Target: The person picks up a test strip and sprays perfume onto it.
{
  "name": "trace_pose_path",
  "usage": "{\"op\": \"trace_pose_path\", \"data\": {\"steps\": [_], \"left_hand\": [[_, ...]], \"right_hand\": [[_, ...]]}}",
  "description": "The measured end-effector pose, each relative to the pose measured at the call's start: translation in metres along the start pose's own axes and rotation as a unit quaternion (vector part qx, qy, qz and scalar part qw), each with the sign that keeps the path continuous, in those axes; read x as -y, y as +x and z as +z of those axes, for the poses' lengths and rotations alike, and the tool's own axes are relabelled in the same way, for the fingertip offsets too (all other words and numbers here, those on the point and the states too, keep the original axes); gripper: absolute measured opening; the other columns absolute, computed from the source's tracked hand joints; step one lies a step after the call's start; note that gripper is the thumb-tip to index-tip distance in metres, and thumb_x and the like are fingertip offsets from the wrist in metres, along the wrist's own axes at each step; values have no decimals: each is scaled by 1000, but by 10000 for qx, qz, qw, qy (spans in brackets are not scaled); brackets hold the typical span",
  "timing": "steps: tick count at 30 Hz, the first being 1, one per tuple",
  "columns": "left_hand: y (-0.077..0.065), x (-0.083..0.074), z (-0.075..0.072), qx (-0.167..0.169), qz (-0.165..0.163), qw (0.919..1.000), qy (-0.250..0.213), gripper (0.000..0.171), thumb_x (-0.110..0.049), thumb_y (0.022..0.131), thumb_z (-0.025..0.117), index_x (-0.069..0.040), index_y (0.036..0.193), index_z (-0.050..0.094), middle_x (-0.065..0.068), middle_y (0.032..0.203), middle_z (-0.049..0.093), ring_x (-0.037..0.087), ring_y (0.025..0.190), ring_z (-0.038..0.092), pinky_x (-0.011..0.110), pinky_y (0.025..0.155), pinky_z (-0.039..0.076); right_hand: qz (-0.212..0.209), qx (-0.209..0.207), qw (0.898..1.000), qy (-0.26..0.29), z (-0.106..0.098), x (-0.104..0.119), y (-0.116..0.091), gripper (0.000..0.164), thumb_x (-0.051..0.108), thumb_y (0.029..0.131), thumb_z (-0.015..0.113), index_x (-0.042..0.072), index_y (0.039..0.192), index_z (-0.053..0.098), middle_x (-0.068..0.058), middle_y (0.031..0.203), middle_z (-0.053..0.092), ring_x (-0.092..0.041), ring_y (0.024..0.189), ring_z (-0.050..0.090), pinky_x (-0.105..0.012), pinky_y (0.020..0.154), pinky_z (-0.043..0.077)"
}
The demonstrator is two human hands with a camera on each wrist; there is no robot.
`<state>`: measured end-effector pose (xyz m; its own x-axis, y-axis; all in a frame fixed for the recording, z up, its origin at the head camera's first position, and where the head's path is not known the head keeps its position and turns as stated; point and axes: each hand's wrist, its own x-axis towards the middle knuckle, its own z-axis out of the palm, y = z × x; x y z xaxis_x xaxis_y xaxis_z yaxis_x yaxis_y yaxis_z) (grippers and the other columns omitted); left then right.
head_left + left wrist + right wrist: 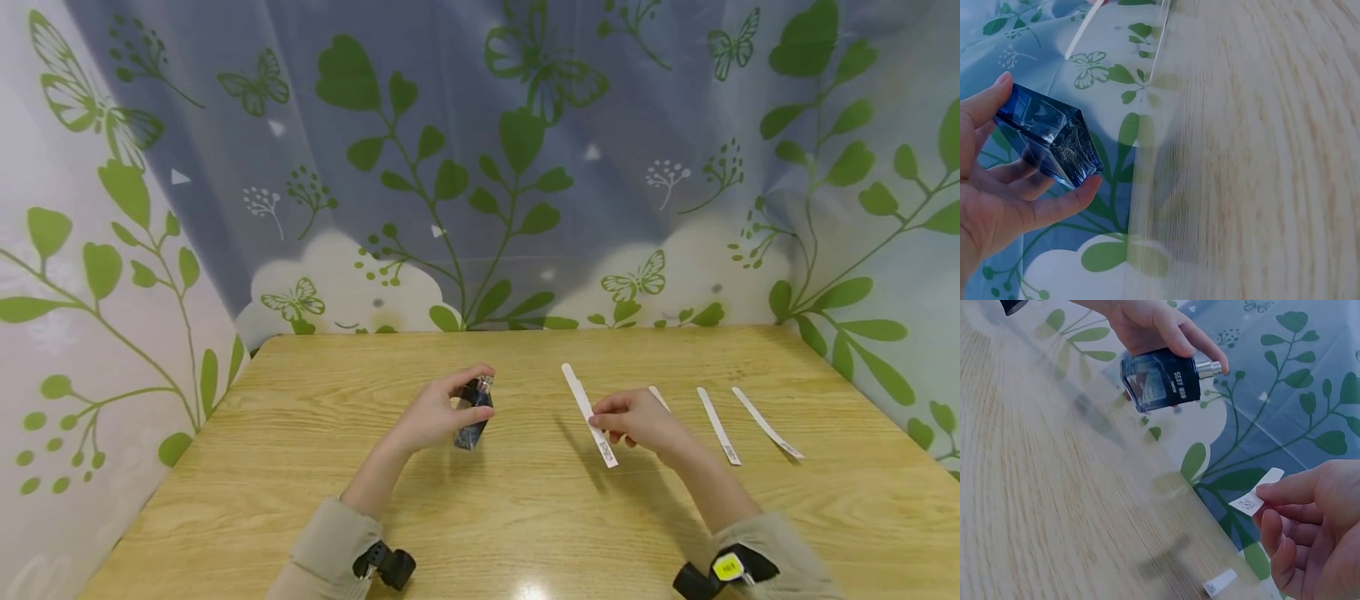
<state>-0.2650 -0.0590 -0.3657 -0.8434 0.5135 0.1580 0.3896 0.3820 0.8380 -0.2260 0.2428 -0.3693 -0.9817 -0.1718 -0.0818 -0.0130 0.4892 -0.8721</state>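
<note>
My left hand (438, 414) grips a dark blue glass perfume bottle (472, 427), index finger on its silver spray top (1209, 369). In the left wrist view the bottle (1050, 134) is tilted, its thick base toward the camera. White lettering shows on its side in the right wrist view. My right hand (637, 423) pinches a white paper test strip (581, 404) between thumb and fingers near its lettered lower end. The strip's far end points up and left, toward the bottle's side, with a gap between them.
On the wooden table (315, 467), to the right, lie two white strips, a straight one (717, 425) and a curved one (767, 423). Another strip (658, 397) is partly hidden behind my right hand. A leaf-patterned curtain (465, 167) hangs behind the table.
</note>
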Motion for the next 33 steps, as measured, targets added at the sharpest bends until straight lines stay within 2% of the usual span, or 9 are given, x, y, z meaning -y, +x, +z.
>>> {"op": "trace_pose_path", "data": {"steps": [4,13,22,28,33], "left_hand": [[0,-1,2,-104,-86,9999,36,51,-24,85,70,-27,132,52,6,127,53,26,107,54,32,67,47],[0,-3,4,-307,-192,9993,99,50,-22,82,73,-26,130,56,5,131,52,23,102,55,30,62,45],[1,-1,5,-328,-149,9991,204,50,-21,82,72,-24,130,56,8,117,60,21,92,57,29,59,45],[1,-3,5,-406,-84,9984,375,50,-22,82,73,-22,130,56,9,112,62,23,93,58,28,57,44],[1,-3,6,-484,-186,9984,245,50,-23,81,74,-22,129,57,10,112,62,26,95,57,28,58,45]], "right_hand": [[-44,-24,10000,56,7,4,1,23,16,88,64,-3,100,65,1,70,61,-15,61,53,-25,51,38],[-251,242,9993,92,16,8,2,18,13,89,62,-3,97,64,-1,68,58,-18,60,53,-28,50,39],[-163,255,9995,118,18,9,2,16,11,89,61,-3,96,64,0,67,58,-17,58,51,-28,50,38],[-178,238,9995,114,18,9,2,17,12,90,60,-3,97,63,-1,70,57,-17,60,52,-26,50,38],[-182,250,9995,112,19,9,4,16,12,90,60,-2,96,63,-1,69,57,-16,59,51,-26,50,38]]}}
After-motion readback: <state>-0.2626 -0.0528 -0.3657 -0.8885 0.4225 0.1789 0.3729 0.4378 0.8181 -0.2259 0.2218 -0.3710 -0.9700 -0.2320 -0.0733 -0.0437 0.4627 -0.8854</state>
